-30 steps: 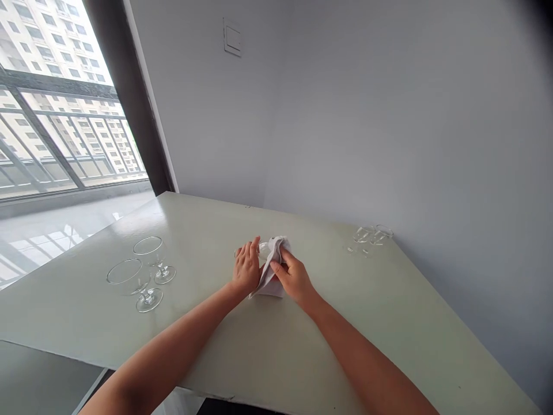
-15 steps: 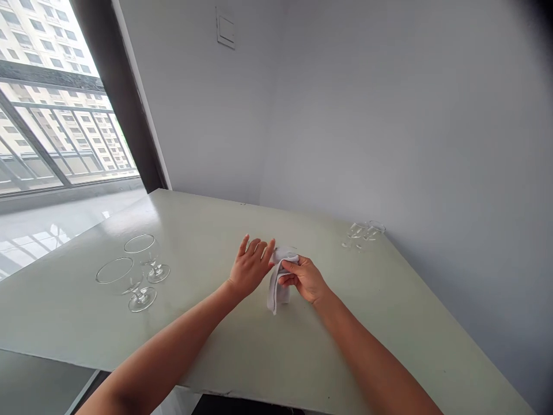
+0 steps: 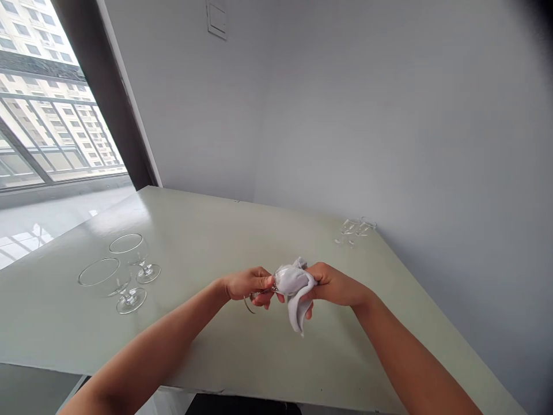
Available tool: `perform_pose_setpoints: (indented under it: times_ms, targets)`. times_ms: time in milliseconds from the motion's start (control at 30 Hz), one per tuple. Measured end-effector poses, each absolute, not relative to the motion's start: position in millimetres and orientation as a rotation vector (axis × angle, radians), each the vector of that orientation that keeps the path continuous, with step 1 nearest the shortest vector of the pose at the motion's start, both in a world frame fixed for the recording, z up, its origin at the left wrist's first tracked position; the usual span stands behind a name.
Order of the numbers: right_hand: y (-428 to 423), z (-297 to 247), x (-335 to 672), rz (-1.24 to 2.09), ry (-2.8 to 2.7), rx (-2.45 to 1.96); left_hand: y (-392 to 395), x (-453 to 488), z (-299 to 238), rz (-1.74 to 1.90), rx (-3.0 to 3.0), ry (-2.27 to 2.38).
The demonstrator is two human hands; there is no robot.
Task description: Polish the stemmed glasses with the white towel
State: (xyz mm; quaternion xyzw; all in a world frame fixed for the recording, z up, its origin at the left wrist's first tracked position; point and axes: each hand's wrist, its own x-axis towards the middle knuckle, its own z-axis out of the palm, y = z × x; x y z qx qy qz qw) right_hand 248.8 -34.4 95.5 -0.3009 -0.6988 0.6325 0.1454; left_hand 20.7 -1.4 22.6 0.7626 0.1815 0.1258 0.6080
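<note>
Head view:
1. Left hand [image 3: 246,284]: grip closed round stem of glass [image 3: 280,280], sideways above bench [image 3: 216,340], inside front edge.
2. Right hand [image 3: 337,285]: grip closed on white cloth [image 3: 298,311], against bowl.
3. Stemmed glasses [image 3: 117,283]: two, upright, toward left edge.
4. Small glasses [image 3: 349,227]: far right corner.

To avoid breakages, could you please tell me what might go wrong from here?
The glass, pinched in the left hand, might crack if the right hand twists the cloth inside it too hard. It could also slip and hit the table. A leftward swing might knock the nearer standing glass.
</note>
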Motion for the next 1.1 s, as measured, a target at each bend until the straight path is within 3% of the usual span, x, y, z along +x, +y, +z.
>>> perform_pose_setpoints:
  times_ms: [233, 367, 567, 733, 833, 1100]
  targets:
    - [-33, 49, 234, 1.603, -1.24, -1.152, -8, 37, 20, 0.919, 2.585, 1.169]
    - [-42, 47, 230, 1.625, -1.269, -1.087, -4, 32, 16, 0.837, 2.54, 1.164]
    - [-49, 77, 251, 1.723, -1.834, -1.021, -3, 25, 22, 0.362, 1.974, 0.578]
    - [-43, 47, 236, 1.58, -1.264, -1.139, -9, 33, 24, 0.918, 2.527, 1.095]
    - [-44, 30, 224, 1.608, -1.045, -1.069, -8, 33, 18, 1.004, 2.877, 1.139]
    - [-56, 46, 236, 1.703, -1.584, -1.04, -8, 29, 19, 0.881, 2.78, 0.947]
